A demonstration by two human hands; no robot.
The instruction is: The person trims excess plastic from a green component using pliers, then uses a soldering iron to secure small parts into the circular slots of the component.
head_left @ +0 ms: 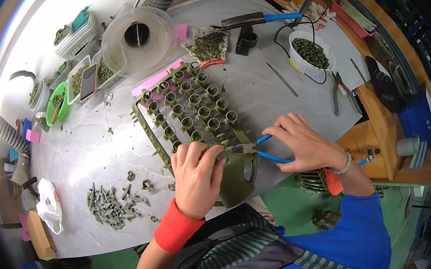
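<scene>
A large olive-green moulded plastic frame (240,183) lies on the table in front of me, with rows of small ring-shaped parts (204,112) standing on its bars. Over its near left portion is my left hand (197,174), fingers bent and drawn together; what they pinch is hidden. My right hand (306,144) grips blue-handled nippers (275,157). Their metal jaws reach in among the bars, close to the left fingertips. Left of the frame lies a pile of small grey-green pointed parts (111,207), with a few loose ring parts (146,184) beside it.
A white tub of green pieces (310,49) stands far right, near a thin blade (282,80) and pliers (336,93). A soldering-iron-like tool with a blue handle (282,17) lies behind. Far left are a clear round cover (138,41), a phone (89,82) and a green bowl (57,102).
</scene>
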